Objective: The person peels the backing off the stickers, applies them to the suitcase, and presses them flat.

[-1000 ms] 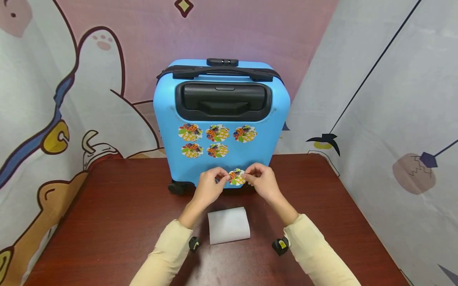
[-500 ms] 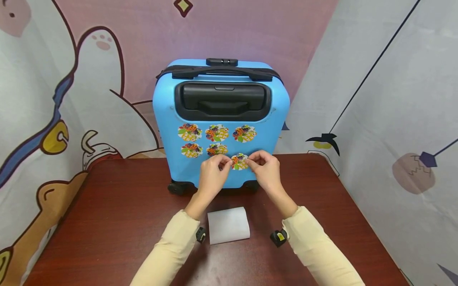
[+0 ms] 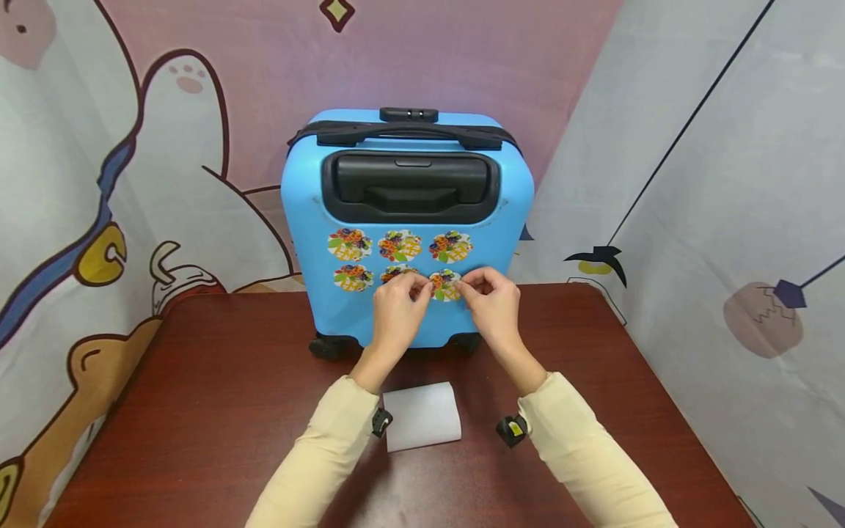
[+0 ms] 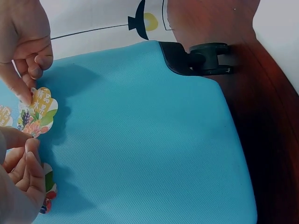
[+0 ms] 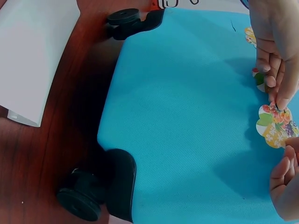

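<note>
A round, scallop-edged fruit sticker is held between both hands, close against the front of an upright blue suitcase. My left hand pinches its left edge with thumb and forefinger, and my right hand pinches the right edge. In the left wrist view the sticker stands slightly off the shell, casting a shadow. Three matching stickers form an upper row, including one at top right. Below them are a lower-left sticker and a middle one, partly hidden by my left hand.
A curled white sheet lies on the dark red table between my forearms. Black wheels support the suitcase, and a black handle is set in its upper part. A cartoon-printed cloth hangs behind.
Both hands have lifted the sticker from the suitcase's lower edge up to the right end of the second row. The suitcase and white sheet have stayed in place.
</note>
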A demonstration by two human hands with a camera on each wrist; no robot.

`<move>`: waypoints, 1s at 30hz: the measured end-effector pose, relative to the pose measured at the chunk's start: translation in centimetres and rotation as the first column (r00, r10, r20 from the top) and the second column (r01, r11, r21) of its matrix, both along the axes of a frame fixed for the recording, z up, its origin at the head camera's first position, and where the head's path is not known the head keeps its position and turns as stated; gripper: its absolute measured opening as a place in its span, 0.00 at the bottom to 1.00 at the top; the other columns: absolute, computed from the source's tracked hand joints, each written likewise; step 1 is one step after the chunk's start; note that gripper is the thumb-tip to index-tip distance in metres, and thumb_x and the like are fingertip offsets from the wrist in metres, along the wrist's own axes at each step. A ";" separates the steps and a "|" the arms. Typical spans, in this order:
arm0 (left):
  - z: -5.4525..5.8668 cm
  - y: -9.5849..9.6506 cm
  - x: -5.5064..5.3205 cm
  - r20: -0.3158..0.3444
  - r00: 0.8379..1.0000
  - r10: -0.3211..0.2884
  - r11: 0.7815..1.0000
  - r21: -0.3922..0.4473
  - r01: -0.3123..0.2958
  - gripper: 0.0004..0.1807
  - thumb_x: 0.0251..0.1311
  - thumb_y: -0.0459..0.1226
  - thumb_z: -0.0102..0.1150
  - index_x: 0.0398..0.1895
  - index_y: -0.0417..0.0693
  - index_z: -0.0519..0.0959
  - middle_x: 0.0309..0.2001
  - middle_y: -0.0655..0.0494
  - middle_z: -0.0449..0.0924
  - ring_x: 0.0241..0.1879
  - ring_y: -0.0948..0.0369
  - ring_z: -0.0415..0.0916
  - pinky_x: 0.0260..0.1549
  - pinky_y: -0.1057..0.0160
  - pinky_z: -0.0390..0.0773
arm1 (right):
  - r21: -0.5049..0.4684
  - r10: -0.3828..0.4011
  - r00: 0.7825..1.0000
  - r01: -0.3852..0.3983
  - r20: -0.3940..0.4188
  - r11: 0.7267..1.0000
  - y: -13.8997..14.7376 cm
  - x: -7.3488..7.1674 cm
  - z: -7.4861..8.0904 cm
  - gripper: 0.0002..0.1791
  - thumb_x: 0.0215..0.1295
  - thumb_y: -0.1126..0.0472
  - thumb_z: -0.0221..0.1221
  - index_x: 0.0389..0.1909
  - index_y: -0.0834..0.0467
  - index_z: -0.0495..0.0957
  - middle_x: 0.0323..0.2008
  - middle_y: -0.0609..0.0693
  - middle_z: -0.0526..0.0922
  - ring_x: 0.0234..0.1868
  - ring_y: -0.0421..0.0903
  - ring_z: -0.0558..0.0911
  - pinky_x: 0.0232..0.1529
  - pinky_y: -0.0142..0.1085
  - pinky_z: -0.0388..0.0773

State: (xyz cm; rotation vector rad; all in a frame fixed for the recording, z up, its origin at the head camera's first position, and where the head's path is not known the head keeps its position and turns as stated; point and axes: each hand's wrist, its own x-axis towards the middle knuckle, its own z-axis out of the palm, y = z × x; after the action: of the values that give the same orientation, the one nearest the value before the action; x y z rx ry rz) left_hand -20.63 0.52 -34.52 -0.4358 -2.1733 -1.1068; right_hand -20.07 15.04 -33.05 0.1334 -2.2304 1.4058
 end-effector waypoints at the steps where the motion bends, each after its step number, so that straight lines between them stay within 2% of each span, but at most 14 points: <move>1: 0.0 0.0 0.0 -0.007 1.000 0.001 1.000 -0.003 -0.001 0.04 0.54 0.33 0.61 0.24 0.41 0.81 0.22 0.53 0.79 0.22 0.61 0.75 0.24 0.64 0.73 | 0.003 -0.007 1.000 0.007 -0.002 1.000 0.0 0.0 0.0 0.05 0.53 0.66 0.64 0.25 0.64 0.79 0.18 0.54 0.76 0.20 0.45 0.72 0.20 0.31 0.68; 15: -0.2 0.2 -0.5 -0.049 0.999 0.015 1.000 -0.007 -0.015 0.05 0.54 0.33 0.62 0.23 0.41 0.81 0.22 0.52 0.79 0.21 0.61 0.75 0.23 0.64 0.73 | 0.036 -0.073 0.997 0.074 -0.029 0.997 -0.4 -0.4 0.2 0.05 0.53 0.66 0.64 0.24 0.65 0.79 0.20 0.56 0.77 0.23 0.47 0.74 0.24 0.34 0.69; 30: -0.2 0.3 -0.6 -0.080 0.996 0.035 0.999 -0.015 -0.036 0.05 0.52 0.33 0.63 0.23 0.41 0.81 0.22 0.52 0.80 0.20 0.61 0.75 0.21 0.64 0.72 | 0.055 -0.104 0.987 0.111 -0.119 0.992 -0.8 -0.4 -0.1 0.06 0.51 0.67 0.64 0.22 0.65 0.78 0.19 0.57 0.77 0.22 0.49 0.73 0.24 0.38 0.68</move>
State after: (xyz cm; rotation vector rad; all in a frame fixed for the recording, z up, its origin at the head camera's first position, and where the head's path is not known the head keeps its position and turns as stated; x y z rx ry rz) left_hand -21.19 0.80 -34.71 -0.4399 -2.1135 -1.0356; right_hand -20.45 14.23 -33.14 0.1111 -2.1533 1.2411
